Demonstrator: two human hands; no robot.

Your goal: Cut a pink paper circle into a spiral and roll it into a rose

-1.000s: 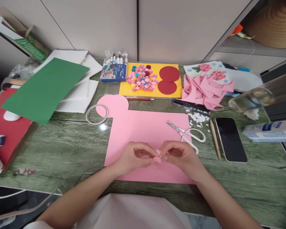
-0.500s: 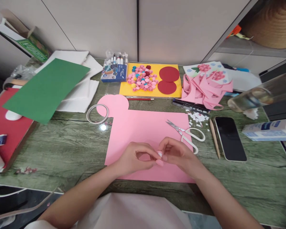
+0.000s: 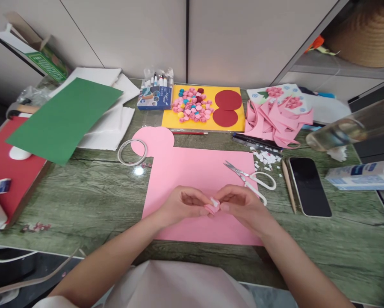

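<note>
My left hand (image 3: pixel 182 207) and my right hand (image 3: pixel 243 207) meet over a pink paper sheet (image 3: pixel 179 171). Between their fingertips is a small curled piece of pink paper (image 3: pixel 212 207) with a white patch on its inner side. Both hands pinch it, one from each side. White-handled scissors (image 3: pixel 248 179) lie partly spread on the sheet's right part, just beyond my right hand. A roll of tape (image 3: pixel 132 152) rests partly over pink paper circles (image 3: pixel 156 141) at the sheet's upper left.
Rolled paper flowers (image 3: pixel 192 105) and dark red circles (image 3: pixel 227 102) lie on a yellow sheet (image 3: pixel 205 125). Pink scraps (image 3: pixel 278 124), white paper bits (image 3: pixel 267 157), a wooden stick (image 3: pixel 289 186) and a phone (image 3: pixel 309 187) are at right. Green paper (image 3: pixel 65 119) lies at left.
The pink piece has been turned and pulled into a more curled shape, with its white patch facing up. My fingers have shifted their pinch on it.
</note>
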